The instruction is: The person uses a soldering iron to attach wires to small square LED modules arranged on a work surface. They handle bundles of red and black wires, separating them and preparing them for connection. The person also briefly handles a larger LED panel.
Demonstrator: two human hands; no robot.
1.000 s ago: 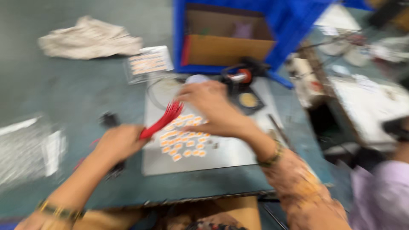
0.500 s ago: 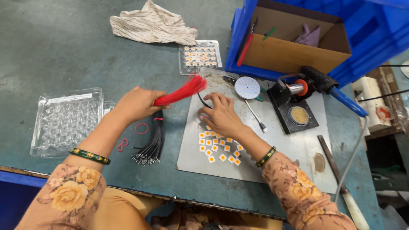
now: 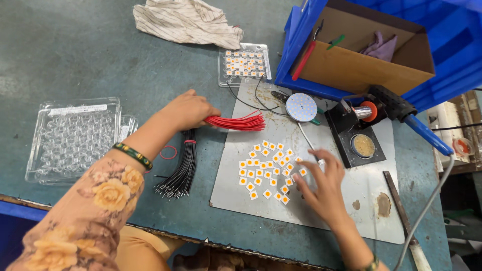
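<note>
My left hand (image 3: 187, 111) grips one end of a bundle of short red wires (image 3: 240, 122), which lies flat and points right onto a grey metal sheet (image 3: 361, 200). Just below that hand lies a bundle of black wires (image 3: 182, 168) tied with a red band. My right hand (image 3: 324, 185) hovers with spread fingers over the right edge of several small white-and-orange square chips (image 3: 266, 170) scattered on the sheet; it holds nothing that I can see.
A clear plastic tray (image 3: 75, 138) sits at left, a small chip tray (image 3: 244, 63) and striped cloth (image 3: 188, 21) at the back. A round white disc (image 3: 301, 107), soldering stand (image 3: 359, 135), blue-handled iron (image 3: 427, 134) and cardboard box (image 3: 361, 50) in a blue bin stand at right.
My right hand has moved from the sheet's top left down to the right side of the chips. The red wires have dropped from a raised tilt to lying flat.
</note>
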